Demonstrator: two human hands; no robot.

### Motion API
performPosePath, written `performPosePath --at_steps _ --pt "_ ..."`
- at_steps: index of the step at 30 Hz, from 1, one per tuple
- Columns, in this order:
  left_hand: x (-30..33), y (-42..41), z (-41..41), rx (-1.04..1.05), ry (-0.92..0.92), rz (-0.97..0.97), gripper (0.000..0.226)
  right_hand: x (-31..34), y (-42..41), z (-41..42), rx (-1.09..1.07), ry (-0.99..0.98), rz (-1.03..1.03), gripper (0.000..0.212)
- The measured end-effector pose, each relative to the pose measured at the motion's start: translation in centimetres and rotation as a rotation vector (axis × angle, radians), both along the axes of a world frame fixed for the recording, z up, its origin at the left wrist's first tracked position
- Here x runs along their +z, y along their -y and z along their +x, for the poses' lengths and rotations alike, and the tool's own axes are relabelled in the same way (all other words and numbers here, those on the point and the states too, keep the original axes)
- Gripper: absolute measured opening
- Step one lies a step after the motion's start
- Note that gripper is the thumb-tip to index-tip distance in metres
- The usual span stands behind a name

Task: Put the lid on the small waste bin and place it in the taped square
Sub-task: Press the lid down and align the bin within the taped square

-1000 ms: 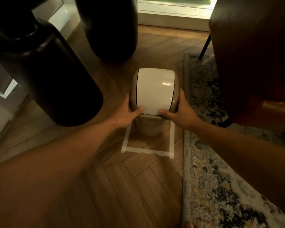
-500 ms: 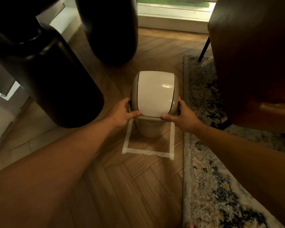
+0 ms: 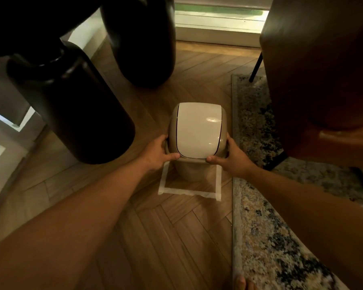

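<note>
A view from above onto a wooden herringbone floor. In the middle stands a small beige bin, upright, with its lid on top. The lid has a glossy cream swing flap set in a beige frame. The bin stands inside a square of pale tape stuck to the floor; the near strip and parts of both side strips show, while the far strip is hidden behind the bin.

Two bare forearms reach in from the bottom corners. The left hand clasps the left side of the lid, fingers curled around its edge and thumb pressed on the near rim. The right hand clasps the right side of the lid the same way, thumb on the near rim. Both hands grip the lid between them.

To the left of the bin stands a large dark vase, with a second dark vase beyond it near the floor's far edge. A patterned rug lies along the floor's right side, its edge just beside the tape. A brown chair stands on the rug's far right. A bright window sill runs along the far edge.
</note>
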State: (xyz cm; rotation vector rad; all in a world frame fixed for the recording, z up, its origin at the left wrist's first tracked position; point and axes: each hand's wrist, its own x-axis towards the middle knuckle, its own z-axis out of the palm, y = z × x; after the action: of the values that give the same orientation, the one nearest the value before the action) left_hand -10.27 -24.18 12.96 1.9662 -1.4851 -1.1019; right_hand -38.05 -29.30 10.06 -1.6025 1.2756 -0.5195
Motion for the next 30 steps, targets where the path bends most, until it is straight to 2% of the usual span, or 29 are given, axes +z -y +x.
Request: performPosePath --at_steps 11,23,30 --pt "0.7 -0.8 0.0 -0.024 0.032 0.026 0.089 0.6 -1.5 -0.1 0.002 -0.024 0.04 0.12" --pt "0.0 -0.2 0.2 -0.054 -0.057 0.007 0.087 1.2 -1.1 0.1 0.007 -0.028 0.067 0.119" --pt "-0.3 0.0 0.3 -0.046 -0.039 0.01 0.088 1.5 -1.2 0.2 0.011 -0.019 0.04 0.118"
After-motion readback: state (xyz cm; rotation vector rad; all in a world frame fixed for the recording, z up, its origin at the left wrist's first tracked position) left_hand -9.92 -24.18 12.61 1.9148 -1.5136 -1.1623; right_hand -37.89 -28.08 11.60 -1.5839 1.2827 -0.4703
